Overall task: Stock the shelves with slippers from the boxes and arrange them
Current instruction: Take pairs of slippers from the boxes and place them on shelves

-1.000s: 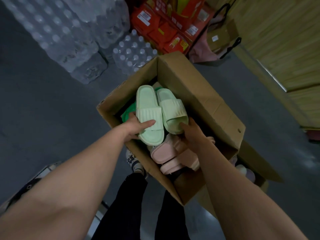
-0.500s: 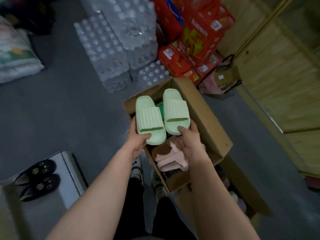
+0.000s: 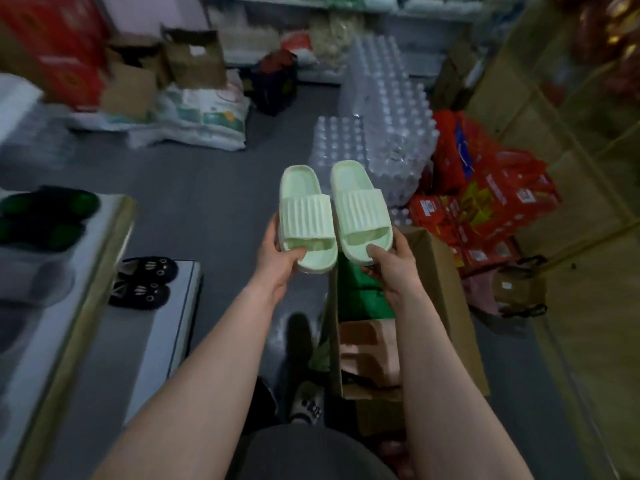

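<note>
Fingers of the left hand curl under the left edge of the left slipper, with the thumb pressed on top at its open toe. The right hand grips the right slipper the same way, with its thumb on the toe end and the other fingers curled beneath the right edge.

The 2 pale green slippers are held in the air close side by side, soles down, ribbed straps up, toes near the person and heels far. Whether they touch each other cannot be told.

Below and to the right of them an open cardboard box stands on the grey floor. It holds green slippers at its far end and pink slippers nearer.

On the left, an upper shelf carries blurred dark green slippers. A lower shelf carries 2 black slippers with pale marks.

Far beyond the hands stand stacked packs of water bottles. Red cartons lie to their right and white sacks to their far left.
</note>
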`<control>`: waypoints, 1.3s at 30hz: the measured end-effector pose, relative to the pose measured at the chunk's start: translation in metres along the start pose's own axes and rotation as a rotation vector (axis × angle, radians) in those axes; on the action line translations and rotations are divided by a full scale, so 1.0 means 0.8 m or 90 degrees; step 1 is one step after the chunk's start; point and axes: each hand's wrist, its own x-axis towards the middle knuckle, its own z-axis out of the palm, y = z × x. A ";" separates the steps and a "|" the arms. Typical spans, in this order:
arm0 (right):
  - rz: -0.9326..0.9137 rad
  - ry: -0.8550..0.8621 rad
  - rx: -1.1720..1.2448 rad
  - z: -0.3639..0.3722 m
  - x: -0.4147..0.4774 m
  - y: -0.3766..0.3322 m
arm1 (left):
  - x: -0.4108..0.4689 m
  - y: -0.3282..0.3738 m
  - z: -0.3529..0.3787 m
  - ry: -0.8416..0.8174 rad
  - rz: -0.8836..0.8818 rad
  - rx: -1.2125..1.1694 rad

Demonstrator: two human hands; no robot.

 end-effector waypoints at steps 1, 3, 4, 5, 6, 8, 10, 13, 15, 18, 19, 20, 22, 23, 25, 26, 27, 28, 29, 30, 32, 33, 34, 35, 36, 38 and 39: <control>-0.007 -0.022 -0.009 0.012 -0.006 -0.005 | -0.007 0.006 -0.012 0.015 0.012 -0.011; -0.020 -0.064 -0.033 0.037 -0.017 -0.013 | -0.022 0.020 -0.038 0.044 0.036 -0.024; -0.026 -0.081 -0.046 0.051 -0.021 -0.017 | -0.029 0.027 -0.052 0.058 0.049 -0.030; -0.032 -0.097 -0.056 0.066 -0.026 -0.019 | -0.037 0.035 -0.066 0.070 0.062 -0.037; -0.039 -0.111 -0.065 0.081 -0.032 -0.021 | -0.045 0.044 -0.080 0.080 0.074 -0.043; -0.048 -0.142 -0.075 0.114 -0.048 -0.023 | -0.064 0.062 -0.106 0.101 0.091 -0.050; -0.054 -0.178 -0.086 0.148 -0.066 -0.018 | -0.084 0.076 -0.135 0.126 0.108 -0.052; -0.062 -0.228 -0.078 0.208 -0.098 -0.005 | -0.119 0.099 -0.189 0.166 0.151 -0.067; -0.069 -0.267 -0.079 0.249 -0.125 0.007 | -0.146 0.115 -0.229 0.196 0.177 -0.055; -0.077 -0.324 -0.071 0.312 -0.169 0.022 | -0.187 0.139 -0.289 0.261 0.225 -0.060; -0.080 -0.342 -0.069 0.332 -0.182 0.024 | -0.200 0.146 -0.307 0.277 0.238 -0.071; -0.083 -0.361 -0.069 0.352 -0.197 0.027 | -0.212 0.152 -0.326 0.292 0.250 -0.074; -0.089 -0.396 -0.067 0.385 -0.224 0.032 | -0.236 0.164 -0.357 0.319 0.265 -0.079; -0.090 -0.411 -0.065 0.401 -0.236 0.034 | -0.249 0.169 -0.370 0.331 0.275 -0.082; -0.088 -0.441 -0.071 0.431 -0.258 0.039 | -0.269 0.178 -0.395 0.371 0.289 -0.082; -0.087 -0.455 -0.079 0.444 -0.267 0.042 | -0.277 0.180 -0.408 0.393 0.290 -0.082; -0.084 -0.469 -0.087 0.458 -0.276 0.045 | -0.284 0.181 -0.421 0.415 0.289 -0.081; -0.082 -0.484 -0.095 0.470 -0.285 0.047 | -0.291 0.182 -0.433 0.433 0.292 -0.088; -0.080 -0.499 -0.100 0.484 -0.292 0.050 | -0.298 0.184 -0.443 0.452 0.290 -0.097; -0.078 -0.516 -0.107 0.496 -0.298 0.052 | -0.303 0.186 -0.452 0.474 0.290 -0.104; -0.071 -0.543 -0.119 0.523 -0.307 0.053 | -0.312 0.191 -0.468 0.519 0.290 -0.107; -0.066 -0.557 -0.125 0.536 -0.311 0.053 | -0.315 0.193 -0.475 0.537 0.294 -0.104; -0.060 -0.576 -0.133 0.549 -0.315 0.052 | -0.318 0.194 -0.483 0.553 0.298 -0.103; -0.055 -0.595 -0.143 0.561 -0.318 0.051 | -0.321 0.196 -0.489 0.566 0.301 -0.106; -0.052 -0.610 -0.156 0.572 -0.320 0.049 | -0.322 0.198 -0.494 0.584 0.300 -0.114; -0.046 -0.625 -0.187 0.594 -0.320 0.047 | -0.323 0.202 -0.502 0.621 0.299 -0.128; -0.040 -0.631 -0.198 0.603 -0.318 0.047 | -0.322 0.205 -0.504 0.639 0.296 -0.133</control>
